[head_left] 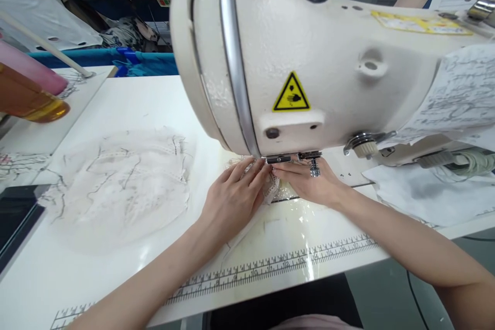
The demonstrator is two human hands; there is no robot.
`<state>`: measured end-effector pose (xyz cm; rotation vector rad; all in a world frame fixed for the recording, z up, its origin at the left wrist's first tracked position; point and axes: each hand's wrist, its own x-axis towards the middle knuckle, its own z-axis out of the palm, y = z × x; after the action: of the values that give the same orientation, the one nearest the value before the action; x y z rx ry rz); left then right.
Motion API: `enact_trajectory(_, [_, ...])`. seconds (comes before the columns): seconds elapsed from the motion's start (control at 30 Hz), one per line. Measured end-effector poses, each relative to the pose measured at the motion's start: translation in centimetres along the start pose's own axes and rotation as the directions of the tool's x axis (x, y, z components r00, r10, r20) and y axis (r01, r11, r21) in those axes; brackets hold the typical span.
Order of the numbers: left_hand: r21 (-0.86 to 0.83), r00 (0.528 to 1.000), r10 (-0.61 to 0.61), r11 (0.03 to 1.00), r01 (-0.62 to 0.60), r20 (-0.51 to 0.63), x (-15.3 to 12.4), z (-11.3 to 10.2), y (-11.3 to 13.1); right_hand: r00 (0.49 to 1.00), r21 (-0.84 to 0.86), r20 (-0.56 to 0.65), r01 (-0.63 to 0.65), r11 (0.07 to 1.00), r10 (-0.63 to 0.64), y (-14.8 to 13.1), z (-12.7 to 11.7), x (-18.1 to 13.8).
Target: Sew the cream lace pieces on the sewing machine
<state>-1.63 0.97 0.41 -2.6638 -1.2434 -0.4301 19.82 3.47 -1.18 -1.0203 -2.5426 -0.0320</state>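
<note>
A piece of white lace fabric (271,189) lies under the head of a sewing machine (309,62), mostly covered by my hands. My left hand (234,191) is closed on its left side, with bent fingers close together and the fingertips near the needle area. From the right, my right hand (311,180) holds the fabric's edge, its fingertips almost meeting those of my left hand. Part of that hand is hidden behind the thread guide and screw (314,167) under the machine head. The needle and presser foot cannot be made out.
A sheer white cloth piece (127,180) with loose dark threads lies left on the white table (147,98). A printed ruler (270,265) runs along the front edge. Further left are a dark flat object (17,216) and an amber bottle (34,98). White cloth (421,196) lies right.
</note>
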Motion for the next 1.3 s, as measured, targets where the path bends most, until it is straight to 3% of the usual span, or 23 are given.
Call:
enact_trajectory(0.2, [-0.04, 0.999, 0.047, 0.998, -0.047, -0.014, -0.4, -2.3, -0.8, 1.0, 0.086, -0.018, 0.001, 0.996, 0.0, 0.3, 0.1, 0.0])
enact_trajectory(0.4, [-0.157, 0.943, 0.332, 0.932, -0.325, 0.015, -6.0, -4.3, -2.0, 0.999, 0.002, -0.007, 0.039, 0.999, -0.039, -0.2, -0.7, 0.1])
enact_trajectory(0.47, [-0.128, 0.959, 0.277, 0.951, -0.282, -0.049, -7.7, -4.4, -1.5, 0.998, 0.005, -0.012, 0.055, 0.998, -0.055, -0.3, -0.7, 0.2])
enact_trajectory(0.53, [-0.136, 0.991, 0.115, 0.983, -0.123, -0.066, -8.1, -4.9, -0.7, 0.997, 0.061, -0.016, 0.079, 0.995, -0.078, -0.3, -0.5, 0.3])
enact_trajectory(0.6, [-0.166, 0.997, -0.072, 0.984, 0.071, -0.001, -7.2, -5.8, -0.3, 0.994, 0.137, -0.024, 0.111, 0.984, -0.109, -0.3, -0.1, 0.3])
enact_trajectory(0.67, [-0.156, 0.99, -0.138, 0.978, 0.141, 0.029, -5.5, -6.6, -0.3, 0.989, 0.186, -0.039, 0.146, 0.972, -0.141, -0.3, 0.1, 0.3])
enact_trajectory(0.77, [-0.087, 1.0, -0.013, 0.996, 0.014, 0.016, -2.5, -6.6, -1.1, 0.982, 0.203, -0.064, 0.188, 0.961, -0.179, -0.4, 0.1, 0.4])
enact_trajectory(0.83, [-0.075, 0.99, 0.118, 0.991, -0.112, 0.073, -0.9, -5.6, -1.6, 0.982, 0.199, -0.067, 0.189, 0.962, -0.179, -0.5, -0.1, 0.5])
enact_trajectory(0.93, [-0.025, 0.974, 0.197, 0.98, -0.196, 0.113, 0.6, -3.5, -2.0, 0.983, 0.184, -0.064, 0.182, 0.966, -0.172, -0.5, -0.5, 0.5])
enact_trajectory(1.17, [0.185, 0.955, 0.28, 0.948, -0.26, -0.094, 0.4, -1.6, -1.6, 0.987, 0.151, -0.045, 0.158, 0.976, -0.153, -0.9, -0.6, 0.4])
enact_trajectory(1.3, [0.117, 0.948, 0.26, 0.963, -0.241, -0.183, 0.2, -1.2, -1.1, 0.978, 0.087, -0.109, 0.19, 0.978, -0.18, -1.2, -0.5, 0.5])
